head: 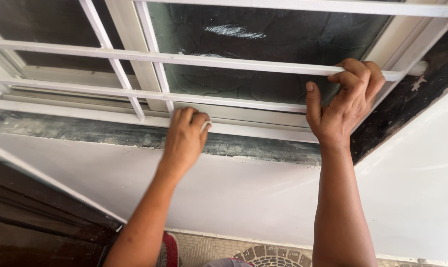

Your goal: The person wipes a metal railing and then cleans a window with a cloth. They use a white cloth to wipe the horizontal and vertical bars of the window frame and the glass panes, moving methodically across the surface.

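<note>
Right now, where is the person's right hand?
In the head view, the right hand is at upper right, fingers curled over a white horizontal window bar, near the grille's right end.

White metal window grille [224, 60] spanning the upper half of the frame, painted bars running slightly tilted from left to right, thinner uprights crossing them at left of centre. One horizontal bar [263, 66] stretching across the middle toward the upper right, being wrapped there by the fingers of the right hand [345, 106], thumb pointing up beneath it. Small pale scrap [204, 124], mostly hidden, being pinched in the left hand [184, 141] and pressed against the lowest white rail [85, 114] at centre frame, just beside the foot of an upright. Kind of scrap too hidden for telling.
</note>
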